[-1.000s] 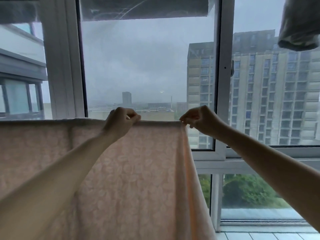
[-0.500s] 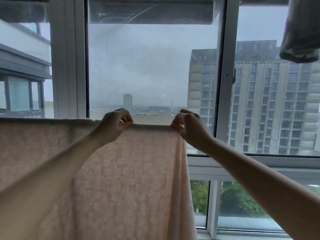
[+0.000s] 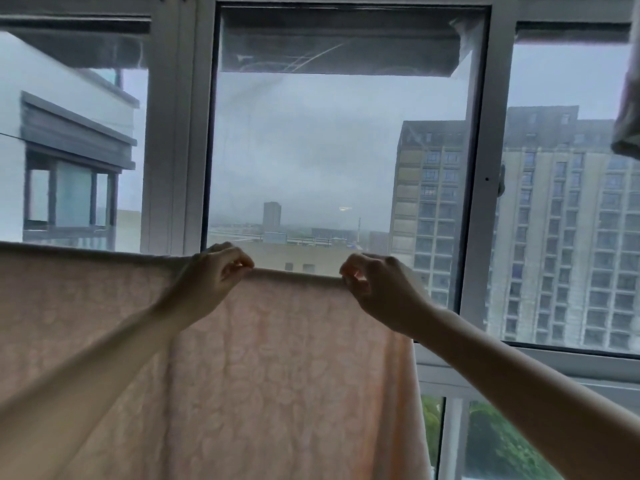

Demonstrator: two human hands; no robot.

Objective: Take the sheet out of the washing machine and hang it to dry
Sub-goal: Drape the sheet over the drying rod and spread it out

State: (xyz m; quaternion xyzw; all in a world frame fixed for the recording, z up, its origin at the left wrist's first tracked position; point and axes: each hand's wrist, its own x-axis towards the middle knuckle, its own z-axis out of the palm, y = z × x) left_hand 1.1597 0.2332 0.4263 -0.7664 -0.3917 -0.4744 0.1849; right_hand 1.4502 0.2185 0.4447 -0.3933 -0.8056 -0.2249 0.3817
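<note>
A pale pink sheet (image 3: pixel 277 368) with a faint leaf pattern hangs down in front of the window, its top edge stretched level across the lower half of the head view. My left hand (image 3: pixel 211 278) pinches that top edge near the middle. My right hand (image 3: pixel 377 289) pinches the same edge close to the sheet's right border, a hand's width or two from the left hand. Whatever the sheet hangs over is hidden under the fold. The washing machine is out of sight.
A white-framed window (image 3: pixel 481 202) stands right behind the sheet, with tall apartment blocks and grey sky outside. Another piece of grey cloth (image 3: pixel 628 109) hangs at the upper right edge. A low sill runs along the bottom right.
Both hands have slid a little along the sheet's top edge and my right hand has moved closer to the left. My view has tilted upward, showing more of the window's top.
</note>
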